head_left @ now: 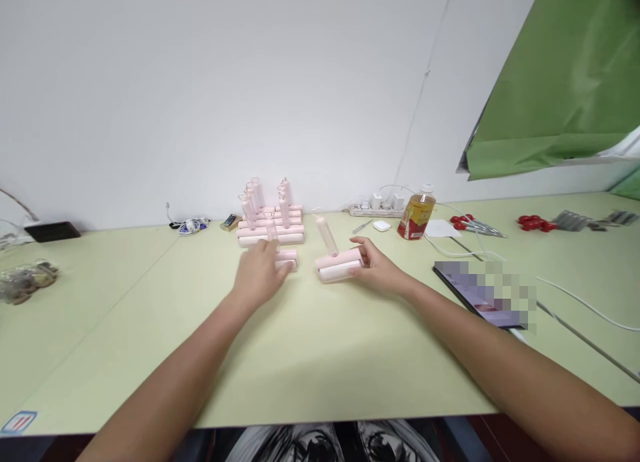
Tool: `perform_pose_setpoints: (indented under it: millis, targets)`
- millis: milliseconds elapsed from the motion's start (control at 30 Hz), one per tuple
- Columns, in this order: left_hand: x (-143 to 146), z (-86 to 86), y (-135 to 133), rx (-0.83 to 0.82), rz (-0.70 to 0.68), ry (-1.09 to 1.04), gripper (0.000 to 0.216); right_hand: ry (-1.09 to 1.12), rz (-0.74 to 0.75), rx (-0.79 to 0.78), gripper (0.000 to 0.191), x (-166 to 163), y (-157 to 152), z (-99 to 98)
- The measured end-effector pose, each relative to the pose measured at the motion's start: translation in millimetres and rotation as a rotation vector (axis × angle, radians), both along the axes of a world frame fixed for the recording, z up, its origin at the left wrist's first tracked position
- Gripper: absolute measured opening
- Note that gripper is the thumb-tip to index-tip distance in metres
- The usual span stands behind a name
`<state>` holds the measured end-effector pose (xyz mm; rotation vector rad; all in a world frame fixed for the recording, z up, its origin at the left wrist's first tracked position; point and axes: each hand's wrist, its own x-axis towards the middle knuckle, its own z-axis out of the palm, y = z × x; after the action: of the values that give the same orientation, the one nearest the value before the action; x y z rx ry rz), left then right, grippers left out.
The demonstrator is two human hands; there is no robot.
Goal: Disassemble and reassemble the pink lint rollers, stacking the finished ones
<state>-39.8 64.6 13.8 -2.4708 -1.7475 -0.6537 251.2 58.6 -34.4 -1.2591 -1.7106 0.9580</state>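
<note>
On the worktop, before a pink stack, the right grip was clamped on the right roller's end. The left grip covered the left roller, touching it; whether clasped, unclear.

2 bare forearms, black-and-white patterned garment
</note>
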Motion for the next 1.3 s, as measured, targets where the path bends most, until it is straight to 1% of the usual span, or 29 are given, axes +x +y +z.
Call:
perform_pose_setpoints:
  millis: [33, 67, 100, 133, 167, 233, 267, 333, 400, 467, 533, 567, 633, 733, 767, 833, 900, 967, 1067, 1133, 1167, 1200, 1233, 1300]
  targets:
    - [10, 0.9, -6, -0.047, -0.113, -0.139, 0.05, 0.086, 0.057, 0.008, 0.074, -4, -3, 4.1]
    - [20, 1.1, -10, -0.132, -0.197, -0.281, 0.054, 0.157, 0.116, 0.018, 0.075, -8, -7, 8.5]
    - [29, 0.7, -13, -0.233, -0.228, -0.402, 0.055, 0.221, 0.167, 0.027, 0.076, -12, -11, 12.5]
    - [38, -0.1, -14, -0.323, -0.247, -0.523, 0.051, 0.284, 0.196, 0.035, 0.078, -16, -15, 15.8]
    - [47, -1.1, -13, -0.399, -0.271, -0.662, 0.047, 0.349, 0.198, 0.043, 0.08, -19, -20, 18.0]
    - [60, -2.5, -12, -0.49, -0.302, -0.906, 0.041, 0.488, 0.132, 0.048, 0.083, -22, -27, 18.7]
    - [66, -2.6, -11, -0.502, -0.319, -0.996, 0.039, 0.551, 0.089, 0.041, 0.083, -24, -30, 17.4]
    - [76, -1.8, -9, -0.483, -0.354, -1.087, 0.036, 0.631, 0.055, -0.006, 0.077, -25, -32, 13.3]
    - [83, 0.1, -5, -0.429, -0.373, -1.119, 0.033, 0.649, 0.08, -0.059, 0.066, -26, -31, 9.6]
    - [85, 1.7, 1, -0.329, -0.342, -1.157, 0.032, 0.636, 0.046, -0.07, 0.061, -22, -27, 8.1]
    - [80, 2.0, 7, -0.195, -0.272, -1.193, 0.032, 0.569, -0.066, -0.039, 0.062, -11, -21, 8.6]
    - [75, 1.3, 8, -0.134, -0.237, -1.197, 0.031, 0.492, -0.127, -0.01, 0.064, -5, -18, 9.1]
    - [62, -1.9, 8, -0.065, -0.184, -1.155, 0.03, 0.216, -0.222, 0.078, 0.069, 9, -11, 9.3]
    - [41, -10.8, -4, -0.09, -0.159, -1.1, 0.031, -0.249, -0.318, 0.211, 0.084, 18, -3, 5.6]
    - [35, -14.2, -8, -0.124, -0.162, -1.107, 0.032, -0.357, -0.313, 0.239, 0.084, 17, 0, 3.1]
    - [29, -20.6, -16, -0.215, -0.178, -1.142, 0.034, -0.496, -0.242, 0.292, 0.073, 11, 6, -3.7]
    - [27, -25.3, -20, -0.287, -0.19, -1.179, 0.035, -0.574, -0.156, 0.337, 0.057, 3, 12, -11.2]
    - [28, -28.1, -20, -0.305, -0.197, -1.2, 0.035, -0.606, -0.116, 0.349, 0.049, -1, 16, -16.7]
    - [31, -30.2, -19, -0.292, -0.185, -1.199, 0.035, -0.523, -0.177, 0.387, 0.045, -5, 12, -16.5]
    - [33, -31.6, -19, -0.283, -0.172, -1.22, 0.035, -0.36, -0.223, 0.43, 0.042, -12, 2, -11.9]
    - [34, -32.5, -20, -0.278, -0.172, -1.248, 0.036, -0.245, -0.226, 0.424, 0.041, -18, -5, -9.4]
    - [36, -33.7, -22, -0.277, -0.18, -1.288, 0.036, -0.111, -0.199, 0.367, 0.041, -25, -13, -7.1]
    - [39, -35.0, -24, -0.285, -0.195, -1.336, 0.037, 0.048, -0.159, 0.273, 0.046, -33, -22, -5.3]
    - [45, -38.0, -29, -0.342, -0.229, -1.431, 0.037, 0.317, -0.011, 0.045, 0.056, -50, -37, -2.7]
